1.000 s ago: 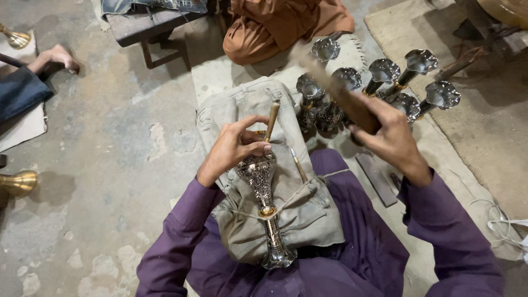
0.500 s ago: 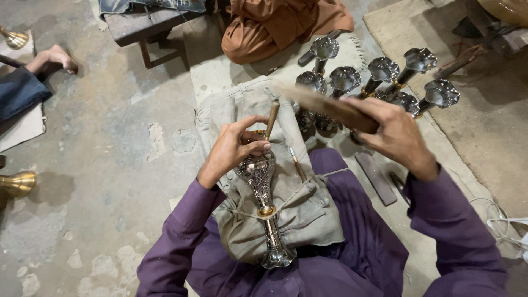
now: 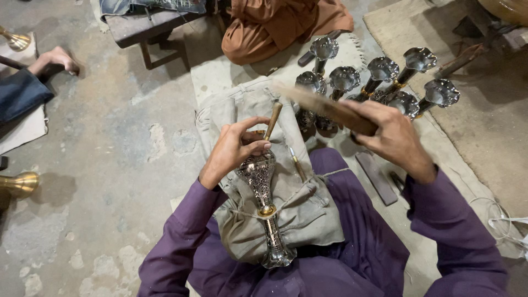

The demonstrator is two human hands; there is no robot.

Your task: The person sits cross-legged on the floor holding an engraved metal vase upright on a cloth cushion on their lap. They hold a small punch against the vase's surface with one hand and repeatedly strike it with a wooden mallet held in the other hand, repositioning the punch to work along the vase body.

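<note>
The shiny metal vase (image 3: pixel 263 209) lies on a grey cloth bag (image 3: pixel 286 214) in the person's lap. The left hand (image 3: pixel 234 151) pinches a thin wooden-handled tool (image 3: pixel 272 122) with its tip on the vase. The right hand (image 3: pixel 393 140) grips a wooden stick (image 3: pixel 324 104), lifted above the tool. To do it well, hold the tool steady and tap gently. More vases (image 3: pixel 379 74) stand on the floor behind.

a stained concrete floor (image 3: pixel 110 143) carries a pale woven mat (image 3: pixel 220 77), where a cluster of engraved silver vases (image 3: pixel 379 77) lies beside a dark flat bar (image 3: pixel 375 177). a tan mat (image 3: pixel 484 121) lies at right. a brass vase (image 3: pixel 19 184) rests at left.
</note>
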